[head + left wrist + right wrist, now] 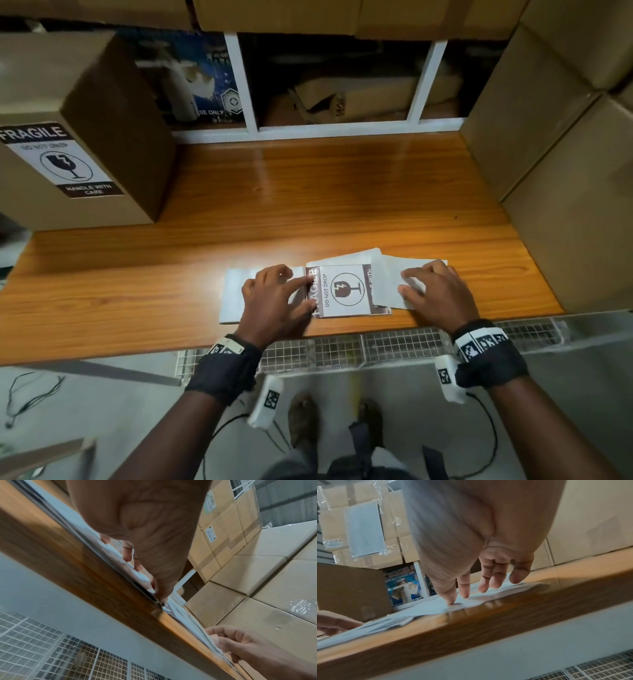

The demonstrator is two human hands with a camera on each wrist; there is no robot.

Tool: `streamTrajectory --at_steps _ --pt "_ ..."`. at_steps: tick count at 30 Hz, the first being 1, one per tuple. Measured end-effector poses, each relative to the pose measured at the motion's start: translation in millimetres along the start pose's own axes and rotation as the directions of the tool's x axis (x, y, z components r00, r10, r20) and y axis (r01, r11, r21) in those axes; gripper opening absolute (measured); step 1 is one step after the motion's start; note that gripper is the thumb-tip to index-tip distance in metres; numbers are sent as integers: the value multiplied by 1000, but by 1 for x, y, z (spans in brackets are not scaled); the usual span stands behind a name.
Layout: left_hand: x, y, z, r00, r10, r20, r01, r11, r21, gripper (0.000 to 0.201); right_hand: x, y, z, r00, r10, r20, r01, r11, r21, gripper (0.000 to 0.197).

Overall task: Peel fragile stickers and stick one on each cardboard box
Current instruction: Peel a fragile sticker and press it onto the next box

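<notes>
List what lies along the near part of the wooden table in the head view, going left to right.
blank white sheet → left hand → fragile sticker → right hand, fingers resting on loose white paper

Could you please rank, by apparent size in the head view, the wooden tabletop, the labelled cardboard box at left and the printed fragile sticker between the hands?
1. wooden tabletop
2. labelled cardboard box
3. printed fragile sticker

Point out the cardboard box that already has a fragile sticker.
The cardboard box at the table's far left; its front bears a fragile sticker, the right-hand boxes show none.
</notes>
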State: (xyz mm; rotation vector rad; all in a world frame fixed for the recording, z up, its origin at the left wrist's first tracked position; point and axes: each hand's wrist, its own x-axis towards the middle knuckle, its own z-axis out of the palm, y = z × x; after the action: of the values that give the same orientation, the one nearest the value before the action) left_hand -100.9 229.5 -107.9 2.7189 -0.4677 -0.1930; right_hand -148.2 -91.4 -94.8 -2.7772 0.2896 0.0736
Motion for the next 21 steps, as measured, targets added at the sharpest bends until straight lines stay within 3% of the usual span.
streamTrajectory --at_steps 4,8,12,16,21 --pt "-1 2 -1 999 -36 28 37 999 -15 77 2 28 -9 1000 -21 11 21 1000 -19 31" --pt "0 8 -3 996 -77 55 77 997 6 56 6 49 -16 999 -32 -4 32 999 -18 28" --pt "2 20 -9 993 -108 45 106 993 53 54 13 61 -24 997 -65 -47 65 998 11 30" --pt "3 48 -18 997 -83 -8 83 994 70 51 12 63 -44 971 -142 -192 157 985 65 30" --pt "7 110 -32 987 78 -141 -89 994 -68 44 3 69 -89 898 -199 -393 276 949 150 29"
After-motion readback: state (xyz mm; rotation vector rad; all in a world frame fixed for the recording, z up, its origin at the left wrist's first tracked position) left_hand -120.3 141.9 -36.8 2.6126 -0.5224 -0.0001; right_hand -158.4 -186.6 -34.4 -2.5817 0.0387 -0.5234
